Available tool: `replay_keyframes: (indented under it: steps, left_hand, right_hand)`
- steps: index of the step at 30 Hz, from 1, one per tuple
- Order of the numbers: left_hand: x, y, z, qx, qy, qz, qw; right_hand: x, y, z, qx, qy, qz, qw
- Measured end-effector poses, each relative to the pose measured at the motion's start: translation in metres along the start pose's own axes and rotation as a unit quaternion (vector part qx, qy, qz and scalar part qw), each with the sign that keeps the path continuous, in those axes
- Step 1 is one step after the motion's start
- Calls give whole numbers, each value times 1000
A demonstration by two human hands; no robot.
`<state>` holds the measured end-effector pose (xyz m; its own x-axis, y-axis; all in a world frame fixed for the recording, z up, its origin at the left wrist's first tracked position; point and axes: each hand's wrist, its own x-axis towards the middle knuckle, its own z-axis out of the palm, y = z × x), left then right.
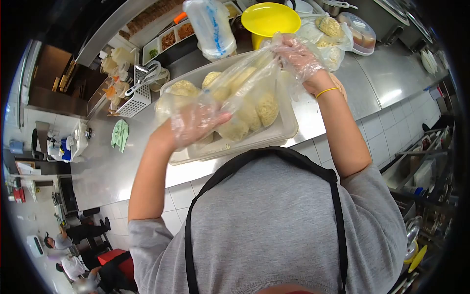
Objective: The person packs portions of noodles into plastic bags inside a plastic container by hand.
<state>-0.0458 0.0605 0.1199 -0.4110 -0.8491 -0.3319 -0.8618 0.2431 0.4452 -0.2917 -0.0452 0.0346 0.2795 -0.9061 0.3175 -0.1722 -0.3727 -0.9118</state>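
Both my hands wear clear plastic gloves. A clear plastic bag [248, 81] stretches between them above a translucent plastic tub [292, 128]. Inside the tub lie several pale noodle bundles [267, 109], partly seen through the film. My left hand [193, 122], over the tub's near left side, is closed on the lower end of the bag, its thumb pointing right; its other fingers are partly hidden by plastic. At the tub's far right corner, my right hand [296, 58] pinches the bag's upper end.
Behind the tub stand a yellow lid [270, 19] on a yellow container, a plastic-wrapped bundle [210, 29] and trays of toppings [169, 40]. Bagged noodles [329, 27] sit at the back right. To the left are a white basket [136, 100] and green cloth [120, 134]. Other people [78, 235] are far left.
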Motion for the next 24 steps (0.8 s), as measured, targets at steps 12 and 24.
replay_keyframes:
  steps: [12,24]
  left_hand:
    - [-26,-49,-15,311,387,192,847]
    - [-7,-25,13,143,347,236,896]
  right_hand:
    - [16,-32,1,-62,105,-140,983]
    - [-14,-47,-14,-15,-113,90,989]
